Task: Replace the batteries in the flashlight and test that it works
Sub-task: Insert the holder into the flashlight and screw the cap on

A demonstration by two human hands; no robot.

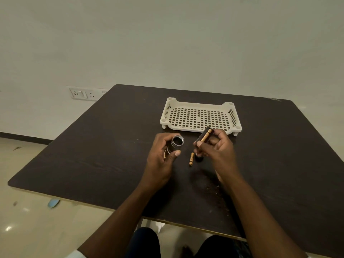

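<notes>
fingers of the left hand curl around the flashlight body, thumb pressed on its near side, holding it a little left of the frame's centre with its open, silver-rimmed end tilted up toward the camera; the inside of the tube looks dark. to its right, the right hand pinches a dark battery holder with a copper-coloured battery lying along it, fingertips closed on its lower end and the upper end angled toward the upper right. between the two hands, slightly lower in the frame, a loose battery lies on the table, and just beside it, under the right hand's fingers, sits a small dark cap, partly hidden. above the hands, toward the upper middle of the tabletop, stands a white perforated tray on short legs, its near edge just behind the raised holder. both forearms reach in from the bottom of the frame across the dark wood-grain surface. at the left edge, on the pale wall, a white socket panel shows beyond the table's corner, with glossy floor below it.
</notes>
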